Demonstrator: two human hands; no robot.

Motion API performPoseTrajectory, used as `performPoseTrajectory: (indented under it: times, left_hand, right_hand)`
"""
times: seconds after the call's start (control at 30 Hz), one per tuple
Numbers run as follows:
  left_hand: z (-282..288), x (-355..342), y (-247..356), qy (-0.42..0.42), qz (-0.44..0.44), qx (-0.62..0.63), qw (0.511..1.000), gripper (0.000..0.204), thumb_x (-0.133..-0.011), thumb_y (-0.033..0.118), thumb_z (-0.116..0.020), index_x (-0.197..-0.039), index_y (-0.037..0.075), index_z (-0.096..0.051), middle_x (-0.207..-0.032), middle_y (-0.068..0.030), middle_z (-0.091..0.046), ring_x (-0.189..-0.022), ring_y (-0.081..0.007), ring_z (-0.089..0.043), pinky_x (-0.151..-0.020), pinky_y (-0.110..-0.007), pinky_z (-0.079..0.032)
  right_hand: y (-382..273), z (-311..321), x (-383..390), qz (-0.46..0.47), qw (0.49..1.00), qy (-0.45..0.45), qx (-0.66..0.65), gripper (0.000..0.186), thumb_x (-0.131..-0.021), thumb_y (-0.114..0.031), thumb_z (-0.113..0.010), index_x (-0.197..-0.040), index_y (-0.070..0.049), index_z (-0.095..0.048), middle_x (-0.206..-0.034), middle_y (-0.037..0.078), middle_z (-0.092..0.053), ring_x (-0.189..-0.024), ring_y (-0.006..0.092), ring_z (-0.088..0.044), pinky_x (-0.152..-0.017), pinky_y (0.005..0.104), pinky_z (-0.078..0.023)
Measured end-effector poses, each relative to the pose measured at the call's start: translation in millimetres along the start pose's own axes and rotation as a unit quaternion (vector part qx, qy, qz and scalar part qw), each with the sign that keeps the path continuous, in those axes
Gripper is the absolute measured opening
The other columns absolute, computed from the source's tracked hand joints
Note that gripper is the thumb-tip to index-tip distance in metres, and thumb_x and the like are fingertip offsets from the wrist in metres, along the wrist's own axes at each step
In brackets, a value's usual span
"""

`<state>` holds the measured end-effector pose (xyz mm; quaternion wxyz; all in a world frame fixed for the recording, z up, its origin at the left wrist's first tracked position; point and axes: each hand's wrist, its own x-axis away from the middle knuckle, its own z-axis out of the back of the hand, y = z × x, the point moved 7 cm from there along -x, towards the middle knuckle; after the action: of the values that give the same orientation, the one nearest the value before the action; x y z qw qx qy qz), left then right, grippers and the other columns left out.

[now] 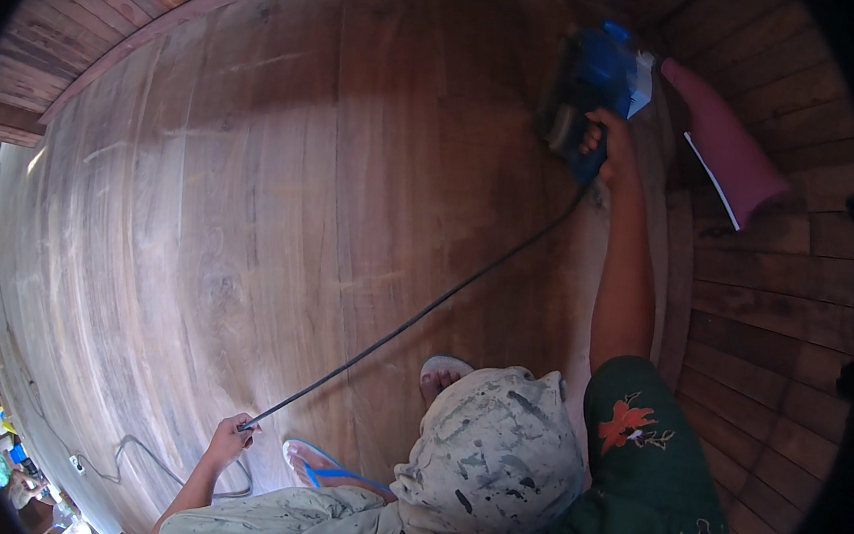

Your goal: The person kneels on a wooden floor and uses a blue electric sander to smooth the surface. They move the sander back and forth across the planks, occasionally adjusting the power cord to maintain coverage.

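Note:
My right hand is stretched out far ahead and grips the handle of a blue and black power sander. The sander rests on a large wooden slab near its far right corner. A black power cord runs from the tool back down across the wood to my left hand, which is closed around the cord and holds it off the surface. A paint-speckled cap and a dark green sleeve with orange flowers fill the lower edge.
A maroon object with a white edge lies just right of the sander. Feet in blue flip-flops stand on the wood by my left hand. Dark plank boards run along the right. The cord trails to a socket at lower left.

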<state>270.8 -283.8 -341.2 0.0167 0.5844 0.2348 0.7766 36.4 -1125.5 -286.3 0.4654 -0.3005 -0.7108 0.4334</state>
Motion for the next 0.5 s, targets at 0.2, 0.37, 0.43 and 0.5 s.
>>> performPoseTrajectory:
  times: [0.2,0.37,0.43,0.5]
  left_hand:
    - [4,2,-6,0.032,-0.014,-0.023,0.999,0.013,-0.093,-0.004,-0.053,-0.091,-0.001,-0.066,-0.067,-0.0015,-0.055,-0.057,-0.0095,-0.051,-0.054,-0.027,-0.04]
    - [7,3,-16,0.046,-0.011,-0.006,0.999,0.013,-0.095,-0.001,-0.055,-0.092,-0.001,-0.067,-0.065,-0.0016,-0.055,-0.056,-0.0096,-0.051,-0.054,-0.027,-0.04]
    - [7,4,-18,0.052,-0.009,-0.008,0.999,0.012,-0.095,0.0,-0.055,-0.092,-0.001,-0.067,-0.065,-0.0016,-0.055,-0.056,-0.0095,-0.051,-0.053,-0.027,-0.04]
    - [8,7,-19,0.061,-0.003,-0.012,0.998,0.012,-0.095,0.0,-0.056,-0.092,-0.001,-0.067,-0.064,-0.0015,-0.055,-0.056,-0.0094,-0.051,-0.053,-0.027,-0.039]
  right_hand:
    - [4,-23,-1,-0.003,1.0,-0.021,0.008,0.02,-0.085,-0.013,-0.066,-0.075,-0.014,-0.05,-0.06,0.0,-0.042,-0.05,0.013,-0.043,-0.052,0.032,-0.038]
    - [8,-41,-3,-0.008,0.999,-0.032,0.016,0.018,-0.085,-0.013,-0.067,-0.076,-0.013,-0.051,-0.059,0.0,-0.042,-0.049,0.0133,-0.043,-0.052,0.0324,-0.038]
    - [10,-48,-4,-0.007,0.999,-0.043,0.017,0.018,-0.086,-0.013,-0.067,-0.076,-0.012,-0.052,-0.059,0.0,-0.042,-0.049,0.0134,-0.043,-0.052,0.0325,-0.039]
    - [13,-52,-5,-0.006,0.999,-0.047,0.017,0.017,-0.086,-0.013,-0.066,-0.076,-0.011,-0.052,-0.059,0.0,-0.043,-0.049,0.0135,-0.043,-0.052,0.0326,-0.039]
